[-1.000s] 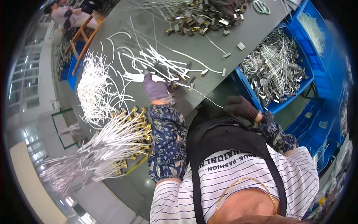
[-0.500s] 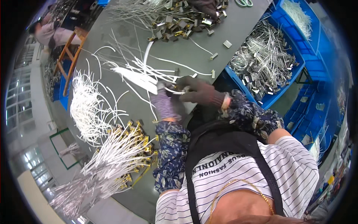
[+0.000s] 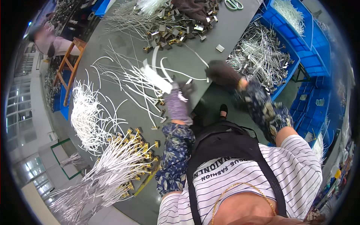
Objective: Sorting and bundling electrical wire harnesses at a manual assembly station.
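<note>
My left hand [image 3: 180,100], in a purple-grey glove, is closed around a bundle of white tubes [image 3: 154,78] above the table. More thin white cables [image 3: 140,88] fan out under and beside that bundle, some ending in small metal blocks. Off the table's right edge, my right hand [image 3: 224,73] in a dark brown glove is slightly blurred. Its fingers are closed at the end of a single white cable [image 3: 198,54]; the cable's tip is hidden by the glove. Just below those fingers lies another cable's metal end [image 3: 208,79].
Metal-ended cables [image 3: 176,32] heap at the far side, near green-handled scissors [image 3: 234,4]. White tubes [image 3: 88,116] and brass-ended cables [image 3: 120,161] pile at left. A blue bin [image 3: 270,56] of cables stands right. A wooden frame [image 3: 69,71] and a person [image 3: 56,43] are beyond.
My right hand has moved right, away from my left hand, to the single cable's end, and that cable now runs straighter. My left hand still grips the white tubes; the view has shifted slightly.
</note>
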